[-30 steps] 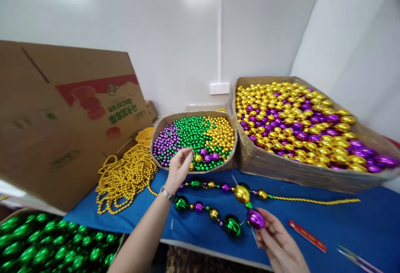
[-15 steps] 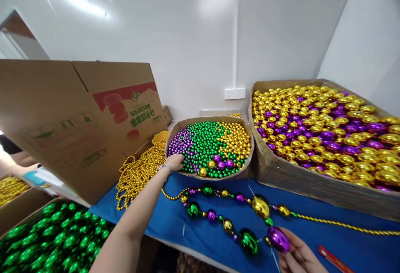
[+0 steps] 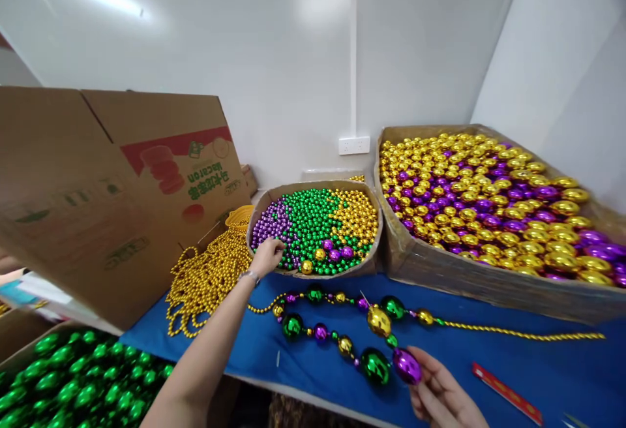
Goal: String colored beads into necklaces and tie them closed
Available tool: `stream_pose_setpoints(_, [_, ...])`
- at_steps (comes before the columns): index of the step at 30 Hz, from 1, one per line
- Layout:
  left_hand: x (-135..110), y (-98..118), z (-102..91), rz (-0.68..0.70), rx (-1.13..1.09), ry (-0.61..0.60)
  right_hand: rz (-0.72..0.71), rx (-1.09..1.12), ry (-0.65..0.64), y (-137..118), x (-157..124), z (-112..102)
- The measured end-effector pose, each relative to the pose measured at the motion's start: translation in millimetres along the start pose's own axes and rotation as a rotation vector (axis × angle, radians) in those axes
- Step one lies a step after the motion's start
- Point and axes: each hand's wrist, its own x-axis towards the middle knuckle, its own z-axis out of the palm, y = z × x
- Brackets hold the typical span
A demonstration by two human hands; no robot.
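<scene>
My left hand (image 3: 268, 256) is over the near left edge of a cardboard box of small beads (image 3: 313, 219), purple, green and gold. Its fingers are pinched together; whatever is between them is hidden. At the lower right, my right hand (image 3: 443, 392) grips a large shiny purple bead (image 3: 407, 366) between thumb and fingers. That bead belongs to a strand with a large gold bead (image 3: 379, 320), a large green bead (image 3: 375, 366) and smaller beads, looped on the blue cloth (image 3: 323, 408). A twisted gold cord (image 3: 518, 333) trails right from the strand.
A heap of gold bead chains (image 3: 210, 284) lies left of the bead box. An upright cardboard carton (image 3: 98, 206) stands behind it. Large green beads (image 3: 73, 376) fill a box at lower left. A big box of gold and purple beads (image 3: 489, 206) is at right, with a red strip (image 3: 506, 392) nearby.
The view has shifted to the right. My left hand has risen a little from the beads, its fingers now pinched. My right hand still holds the purple bead; a green bead by the gold one shows more.
</scene>
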Motion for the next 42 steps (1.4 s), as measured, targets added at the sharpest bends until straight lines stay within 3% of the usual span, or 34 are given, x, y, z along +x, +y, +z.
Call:
stream_pose_setpoints(2, [-20.5, 16.9, 10.6, 0.024, -0.162, 0.036, -0.005, -0.019, -0.001, -2.4, -1.3, 4.3])
stream_pose_setpoints(4, [-44.0, 37.1, 24.8, 0.033, -0.460, 0.014, -0.023, -0.045, 0.008, -5.9, -3.1, 10.4])
stream_pose_setpoints(8, [-83.3, 75.4, 52.9, -0.125, -1.381, -0.202, -0.064, -0.121, 0.006, -11.2, -7.2, 20.7])
stream_pose_setpoints(11, [-97.3, 92.5, 67.4, -0.235, -1.574, -0.294, -0.063, -0.175, -0.003, -13.3, -9.8, 23.1])
stream_pose_setpoints(17, [-104.0, 101.9, 78.4, -0.266, -1.612, -0.321, -0.049, -0.202, 0.041, -17.2, -11.4, 22.1])
stream_pose_setpoints(27, [-107.2, 109.5, 79.2, -0.181, -1.518, -0.213, -0.044, -0.199, 0.040, -16.8, -13.1, 21.0])
stream_pose_setpoints(33, [-110.0, 117.2, 82.1, -0.032, -1.232, -0.098, -0.067, -0.259, 0.073, -13.1, -7.1, 10.9])
stream_pose_setpoints(37, [-109.5, 129.3, 93.1, 0.031, -1.132, -0.160, -0.145, -0.334, 0.128, -8.1, 3.8, -7.1])
stream_pose_setpoints(42, [-106.1, 141.5, 122.5, 0.082, -1.121, -0.288, -0.155, -0.447, 0.193, 6.9, 13.2, -33.9])
